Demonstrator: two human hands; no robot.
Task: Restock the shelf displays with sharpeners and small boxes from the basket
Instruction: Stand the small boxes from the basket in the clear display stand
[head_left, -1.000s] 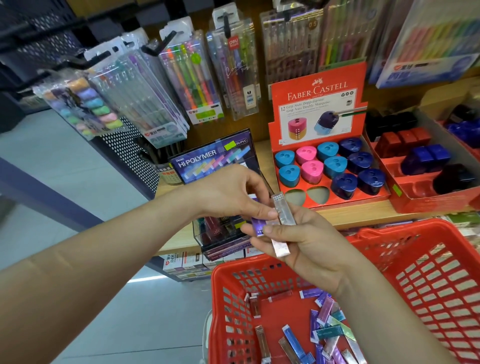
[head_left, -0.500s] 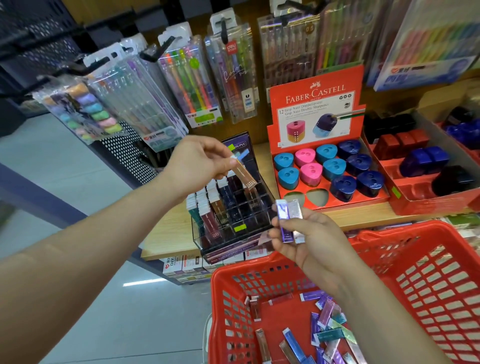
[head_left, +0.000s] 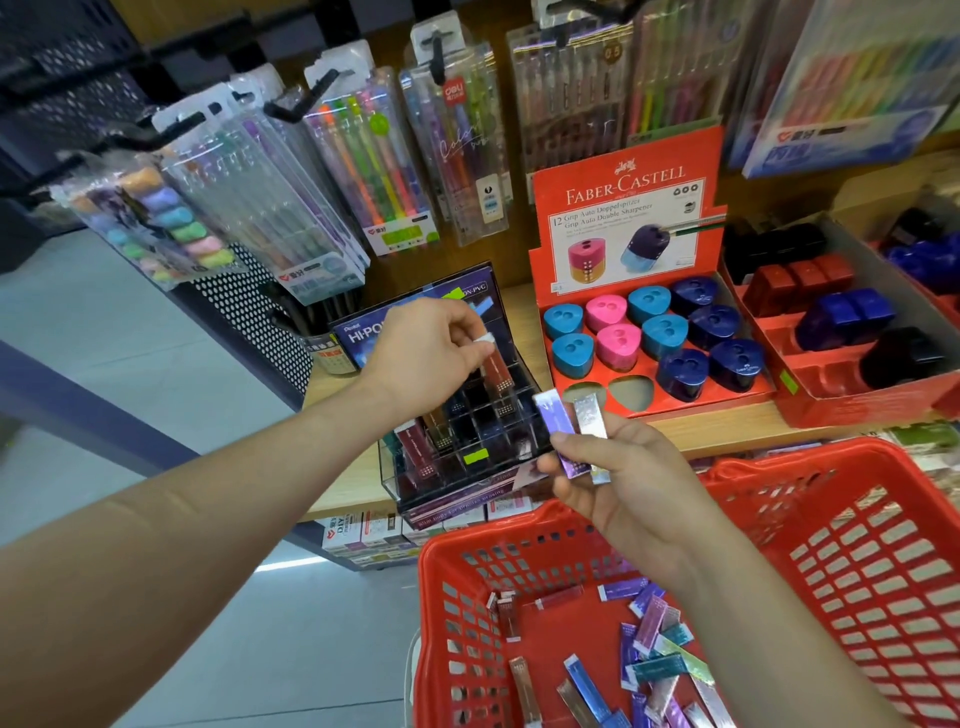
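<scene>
— What's the left hand (head_left: 428, 353) got?

— A slim reddish-brown box (head_left: 496, 368), pinched at its white top end between the fingertips. The box hangs below the fingers, tilted, with its lower end down at the grid of the clear display case (head_left: 457, 483). From where I stand I can't tell whether it's inside a cell or only touching the top of one.

— And the right hand (head_left: 623, 478)?

— It's gripping two more, a purple box (head_left: 557, 423) and a silver box (head_left: 592, 420), side by side and touching, with the thumb across their lower halves. They stick up out of the hand, just in front of the case's right corner and above the far rim of the basket (head_left: 493, 530).

— Where's the rest of the stock?

— Loose boxes (head_left: 644, 639) lie scattered on the basket floor, below the right wrist. The sharpeners (head_left: 665, 332), teal, pink and dark blue, sit in the red tray (head_left: 675, 402) on the shelf (head_left: 348, 467), just right of the case and apart from both hands.
</scene>
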